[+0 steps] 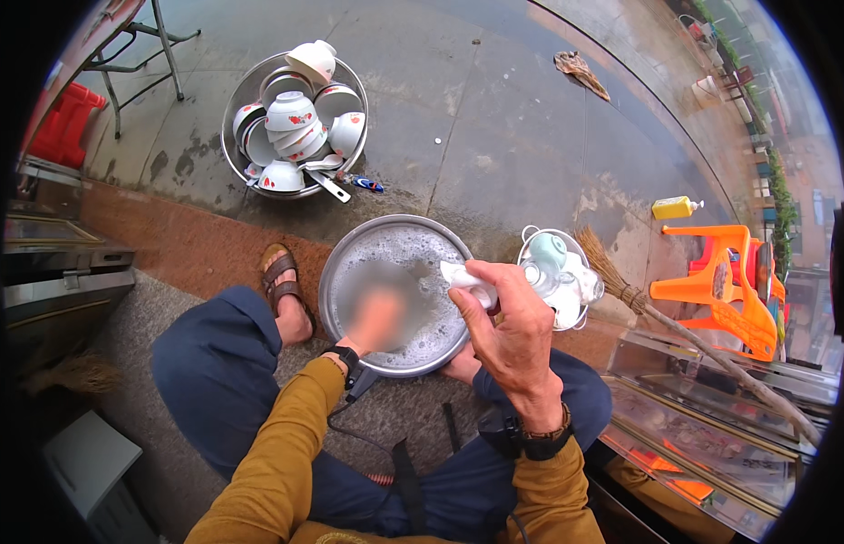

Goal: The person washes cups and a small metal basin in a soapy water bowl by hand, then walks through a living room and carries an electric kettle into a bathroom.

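A round metal basin (pixel 328 272) of foamy water (pixel 428 333) stands between my feet. My left hand (pixel 377 316) reaches into the basin; a blur covers its fingers, so whether it holds anything is hidden. Over the basin's right rim, my right hand (pixel 513 323) pinches a small white item (pixel 471 282) between thumb and fingers, seemingly crumpled cloth or paper. Just right of that hand sits a white two-handled pot (pixel 570 316) holding a pale green bowl (pixel 547 250) and clear glassware (pixel 541 277).
A large metal basin (pixel 226 136) ahead holds stacked floral bowls (pixel 296 112), spoons and a white-handled utensil (pixel 330 185). At right are a straw broom (pixel 626 292), an orange plastic stool (pixel 728 299) and a yellow pump bottle (pixel 673 207). A rag (pixel 580 71) lies on the wet pavement.
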Motion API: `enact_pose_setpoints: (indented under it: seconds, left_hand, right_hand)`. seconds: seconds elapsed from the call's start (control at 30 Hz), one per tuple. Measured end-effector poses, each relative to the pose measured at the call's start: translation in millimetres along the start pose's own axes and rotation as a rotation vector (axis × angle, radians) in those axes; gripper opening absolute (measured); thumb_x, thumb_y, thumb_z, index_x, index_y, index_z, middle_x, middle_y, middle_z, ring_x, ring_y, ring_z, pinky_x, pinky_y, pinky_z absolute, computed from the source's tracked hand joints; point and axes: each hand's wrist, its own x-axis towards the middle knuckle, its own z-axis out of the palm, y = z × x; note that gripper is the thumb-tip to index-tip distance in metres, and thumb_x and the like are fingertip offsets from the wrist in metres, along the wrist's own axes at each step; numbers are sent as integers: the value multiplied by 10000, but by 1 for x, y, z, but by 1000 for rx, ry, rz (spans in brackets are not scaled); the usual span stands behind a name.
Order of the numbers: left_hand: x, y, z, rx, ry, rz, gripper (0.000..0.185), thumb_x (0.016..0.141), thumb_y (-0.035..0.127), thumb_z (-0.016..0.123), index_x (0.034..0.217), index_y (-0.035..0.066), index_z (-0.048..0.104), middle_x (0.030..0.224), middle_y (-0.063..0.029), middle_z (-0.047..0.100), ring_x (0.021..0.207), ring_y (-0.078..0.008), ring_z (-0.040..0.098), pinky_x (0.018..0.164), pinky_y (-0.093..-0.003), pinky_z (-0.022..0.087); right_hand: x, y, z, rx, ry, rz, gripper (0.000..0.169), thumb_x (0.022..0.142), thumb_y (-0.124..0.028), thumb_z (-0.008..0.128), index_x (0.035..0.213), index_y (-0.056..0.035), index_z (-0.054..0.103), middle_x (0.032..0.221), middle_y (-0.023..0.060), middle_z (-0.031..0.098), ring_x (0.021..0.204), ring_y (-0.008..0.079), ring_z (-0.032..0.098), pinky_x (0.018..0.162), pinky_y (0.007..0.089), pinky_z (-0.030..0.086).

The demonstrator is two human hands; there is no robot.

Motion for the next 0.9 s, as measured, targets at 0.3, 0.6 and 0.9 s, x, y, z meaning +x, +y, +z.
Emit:
enact_pose_setpoints:
  seconds: [0.3,0.6,0.9]
  left_hand:
    - [7,-24,16,50,14,-39,289,945,178,553,1209,59,545,1095,-48,590,977,-134,568,840,-301,486]
    - [-9,-14,38,-228,200,-135,270,906,154,585,1146,30,575,1072,-112,616,943,-198,595,815,-347,490]
    - [6,-52,7,-234,137,-122,264,912,214,599,1109,38,604,988,-51,641,850,-141,626,701,-311,519]
  right_hand:
    - [-2,2,-3,11,-19,31,304,762,4,686,1051,4,591,952,161,621,830,307,640,705,344,511]
    - [-1,4,-1,-23,5,7,282,783,-78,736,1028,4,622,914,134,647,778,227,653,626,291,520]
    - [0,3,0,-17,9,-45,277,780,-61,726,1025,14,619,920,153,644,790,255,657,651,307,520]
